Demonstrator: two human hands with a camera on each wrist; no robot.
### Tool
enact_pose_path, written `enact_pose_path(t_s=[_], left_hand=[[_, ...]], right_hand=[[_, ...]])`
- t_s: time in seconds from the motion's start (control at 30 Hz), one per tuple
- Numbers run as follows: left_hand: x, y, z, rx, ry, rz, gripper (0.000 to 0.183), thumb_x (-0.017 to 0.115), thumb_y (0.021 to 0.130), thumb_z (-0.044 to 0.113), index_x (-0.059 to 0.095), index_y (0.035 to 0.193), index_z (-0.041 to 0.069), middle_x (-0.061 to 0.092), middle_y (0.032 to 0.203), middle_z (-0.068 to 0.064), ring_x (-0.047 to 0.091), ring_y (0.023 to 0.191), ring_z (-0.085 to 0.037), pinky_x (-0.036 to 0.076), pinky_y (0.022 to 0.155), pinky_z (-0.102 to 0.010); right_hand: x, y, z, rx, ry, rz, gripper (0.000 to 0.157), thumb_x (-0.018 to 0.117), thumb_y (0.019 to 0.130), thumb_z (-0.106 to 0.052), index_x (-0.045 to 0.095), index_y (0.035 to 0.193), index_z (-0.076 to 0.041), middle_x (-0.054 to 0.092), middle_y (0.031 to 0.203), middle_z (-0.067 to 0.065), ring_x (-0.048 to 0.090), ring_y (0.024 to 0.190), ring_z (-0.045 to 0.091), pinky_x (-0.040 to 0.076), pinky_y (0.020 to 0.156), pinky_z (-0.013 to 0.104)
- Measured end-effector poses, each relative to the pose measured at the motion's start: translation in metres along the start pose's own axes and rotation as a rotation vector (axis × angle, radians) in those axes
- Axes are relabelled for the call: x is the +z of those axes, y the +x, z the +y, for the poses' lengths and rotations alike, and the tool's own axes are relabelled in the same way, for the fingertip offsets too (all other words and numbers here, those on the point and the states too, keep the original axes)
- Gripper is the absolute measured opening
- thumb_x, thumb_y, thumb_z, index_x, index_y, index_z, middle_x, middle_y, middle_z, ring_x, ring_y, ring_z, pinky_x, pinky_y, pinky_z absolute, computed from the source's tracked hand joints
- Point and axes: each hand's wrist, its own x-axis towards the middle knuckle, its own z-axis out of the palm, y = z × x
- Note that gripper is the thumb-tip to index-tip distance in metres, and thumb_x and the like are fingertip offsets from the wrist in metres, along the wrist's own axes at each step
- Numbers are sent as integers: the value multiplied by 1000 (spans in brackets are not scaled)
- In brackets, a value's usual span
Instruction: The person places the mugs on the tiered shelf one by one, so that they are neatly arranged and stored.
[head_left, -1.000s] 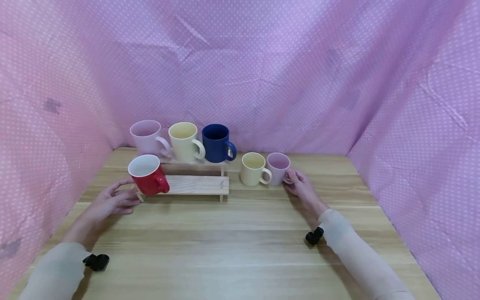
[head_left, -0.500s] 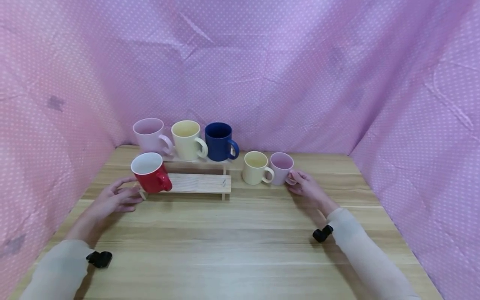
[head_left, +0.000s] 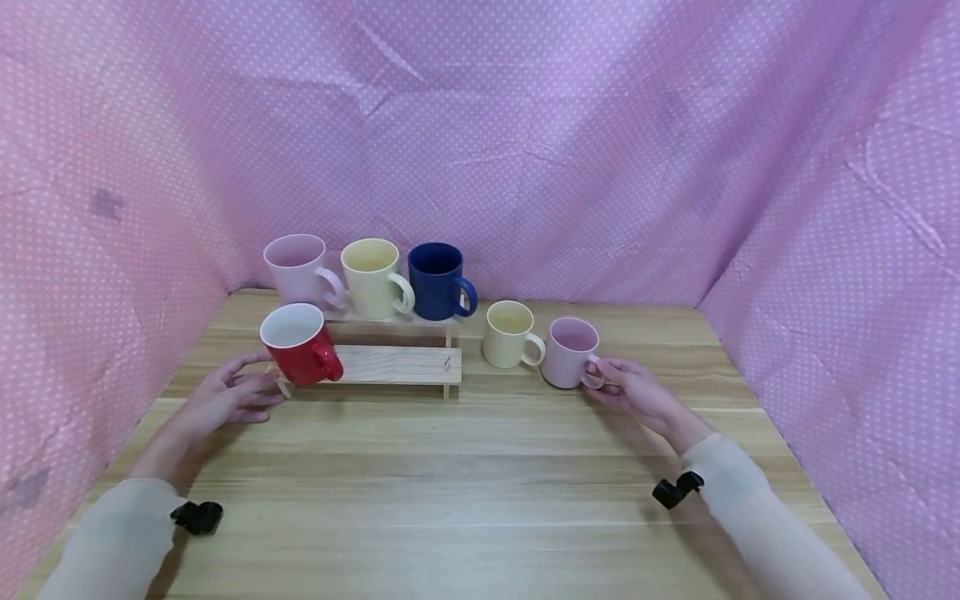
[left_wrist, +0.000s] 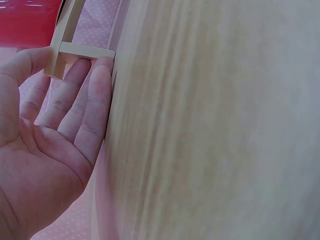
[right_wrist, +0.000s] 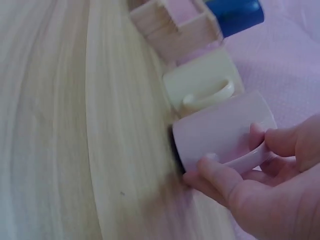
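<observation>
At the right of the table, my right hand (head_left: 636, 393) grips the handle of a light pink mug (head_left: 568, 357). In the right wrist view, thumb and fingers close round that handle, and a dark shadow shows under the base of the mug (right_wrist: 220, 130). Beside it stands a cream mug (head_left: 507, 335), its handle facing right. My left hand (head_left: 228, 396) rests at the left end of a two-tier wooden rack (head_left: 397, 365). In the left wrist view its thumb touches the plank end and its extended fingers touch the rack leg (left_wrist: 87, 50). A red mug (head_left: 303, 350), white inside, sits on the lower shelf's left end.
On the rack's upper shelf stand another pink mug (head_left: 298, 271), another cream mug (head_left: 372, 279) and a dark blue mug (head_left: 437, 283). Pink dotted cloth (head_left: 480, 150) hangs behind and at both sides of the wooden table (head_left: 420, 483).
The right hand has drawn the pink mug away from the cream one, toward the right and nearer the front. The left hand stays at the rack; the camera view shifts slightly.
</observation>
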Motion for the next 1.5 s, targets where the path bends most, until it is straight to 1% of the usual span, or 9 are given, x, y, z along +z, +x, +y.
enact_pose_path(t_s=[0.2, 0.33, 0.47, 0.6, 0.83, 1.0, 1.13, 1.27, 1.5], left_hand=[[-1, 1, -3, 2, 12, -3, 29, 56, 107, 23, 49, 133, 32, 74, 109, 8, 73, 97, -18, 64, 77, -38], [-1, 1, -3, 5, 18, -2, 30, 56, 107, 24, 48, 134, 30, 74, 109, 8, 73, 98, -18, 64, 77, -38], [-1, 1, -1, 11, 7, -9, 29, 57, 106, 22, 49, 134, 30, 74, 109, 7, 73, 97, -18, 64, 76, -38], [-1, 2, 0, 12, -16, -11, 28, 56, 106, 19, 49, 131, 30, 74, 108, 5, 74, 96, -18, 64, 75, -38], [1, 4, -1, 5, -5, -1, 28, 57, 106, 20, 49, 130, 31, 75, 107, 4, 74, 96, -18, 64, 75, -38], [2, 3, -2, -8, -5, 4, 28, 58, 106, 21, 49, 130, 32, 75, 106, 4, 73, 96, -18, 64, 75, -38], [3, 2, -1, -2, -10, 7, 28, 58, 106, 21, 49, 130, 31, 75, 106, 4, 73, 95, -18, 64, 74, -37], [3, 2, -1, 9, -22, 2, 26, 57, 106, 20, 50, 129, 30, 75, 105, 3, 74, 95, -17, 64, 73, -37], [2, 2, -2, 16, -31, -5, 25, 56, 107, 19, 50, 129, 30, 75, 105, 3, 73, 96, -18, 64, 74, -37]], right_hand=[[3, -20, -7, -3, 55, -74, 28, 46, 110, -17, 58, 120, 7, 61, 117, 15, 65, 112, 24, 47, 108, 47], [9, -29, -13, -16, 58, -136, 27, 45, 110, -18, 61, 120, 2, 63, 119, 15, 67, 111, 26, 45, 106, 55], [22, -34, -24, -42, 39, -198, 28, 46, 110, -21, 62, 120, 0, 62, 123, 15, 66, 114, 28, 48, 103, 57], [43, -34, -34, -55, 13, -244, 33, 48, 110, -22, 57, 126, 6, 60, 127, 17, 63, 120, 32, 52, 101, 54], [90, -15, -38, -43, 23, -282, 47, 50, 109, -21, 44, 133, 19, 58, 130, 22, 58, 123, 42, 46, 104, 61], [127, 2, -37, -41, 78, -329, 41, 45, 110, -13, 42, 135, 20, 58, 126, 21, 56, 124, 46, 43, 106, 62], [153, 17, -38, -48, 114, -317, 36, 42, 110, -9, 43, 133, 20, 60, 122, 19, 56, 123, 46, 42, 106, 62], [177, 33, -38, -63, 92, -290, 34, 43, 110, -8, 46, 130, 19, 60, 120, 19, 56, 124, 46, 47, 105, 55], [208, 58, -36, -100, 2, -270, 28, 47, 109, -11, 54, 122, 13, 59, 117, 16, 60, 114, 29, 54, 101, 40]])
